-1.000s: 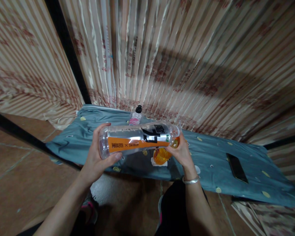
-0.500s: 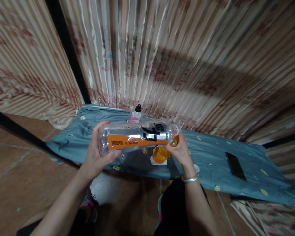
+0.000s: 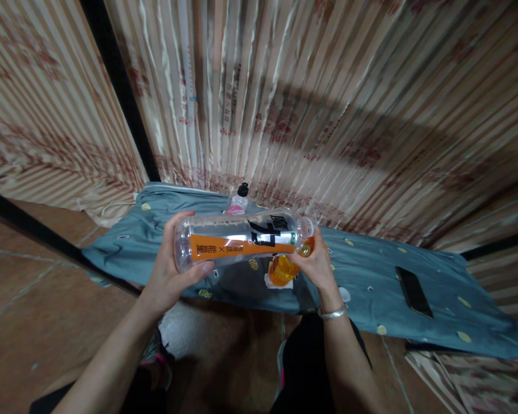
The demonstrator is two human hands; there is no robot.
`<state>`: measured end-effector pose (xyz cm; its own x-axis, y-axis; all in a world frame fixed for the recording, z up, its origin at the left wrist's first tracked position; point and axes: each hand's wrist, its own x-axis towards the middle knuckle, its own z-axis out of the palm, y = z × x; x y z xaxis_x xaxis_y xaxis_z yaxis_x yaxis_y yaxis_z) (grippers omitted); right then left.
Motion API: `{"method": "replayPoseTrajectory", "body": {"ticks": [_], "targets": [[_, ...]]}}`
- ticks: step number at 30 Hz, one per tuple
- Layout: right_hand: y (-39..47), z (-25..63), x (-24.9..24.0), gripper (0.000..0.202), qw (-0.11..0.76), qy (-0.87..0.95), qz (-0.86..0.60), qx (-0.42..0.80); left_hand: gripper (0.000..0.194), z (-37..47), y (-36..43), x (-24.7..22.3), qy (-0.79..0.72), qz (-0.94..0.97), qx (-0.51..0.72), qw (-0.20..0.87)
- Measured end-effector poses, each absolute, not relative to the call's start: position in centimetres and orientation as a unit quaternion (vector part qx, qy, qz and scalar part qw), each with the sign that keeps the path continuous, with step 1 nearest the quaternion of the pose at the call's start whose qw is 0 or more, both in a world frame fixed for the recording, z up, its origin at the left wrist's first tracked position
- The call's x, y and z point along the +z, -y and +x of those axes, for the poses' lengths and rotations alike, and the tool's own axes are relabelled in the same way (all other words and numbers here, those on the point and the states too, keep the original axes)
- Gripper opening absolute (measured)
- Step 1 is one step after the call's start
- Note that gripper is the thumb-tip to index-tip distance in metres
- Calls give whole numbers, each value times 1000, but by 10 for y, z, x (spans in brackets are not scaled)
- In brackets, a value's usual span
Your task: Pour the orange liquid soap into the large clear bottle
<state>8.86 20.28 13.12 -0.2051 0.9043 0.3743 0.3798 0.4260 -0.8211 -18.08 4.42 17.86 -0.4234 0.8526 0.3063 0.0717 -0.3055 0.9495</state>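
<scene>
A large clear bottle (image 3: 237,238) with an orange label lies sideways in the air above the blue cloth. My left hand (image 3: 172,267) is wrapped round its base end. At its neck, my right hand (image 3: 316,260) has its fingers round something with orange liquid, close against the clear bottle's mouth; the fingers partly hide it. Below the neck, an orange container (image 3: 281,271) rests on a white tissue (image 3: 288,286). Whether this orange container and the orange part in my right hand are one object, I cannot tell.
Behind the bottle stands a small clear bottle with a black cap (image 3: 242,190) and pink contents. A black phone (image 3: 414,292) lies on the blue cloth (image 3: 362,270) at the right. Striped curtains hang behind, with a black pole (image 3: 121,86) at the left.
</scene>
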Motion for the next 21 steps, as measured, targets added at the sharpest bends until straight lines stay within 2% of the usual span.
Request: {"method": "replayPoseTrajectory", "body": {"ticks": [21], "targets": [[-204, 89, 130, 69, 450, 738, -411, 289, 88, -185, -47, 173, -511, 452, 669, 293]]}}
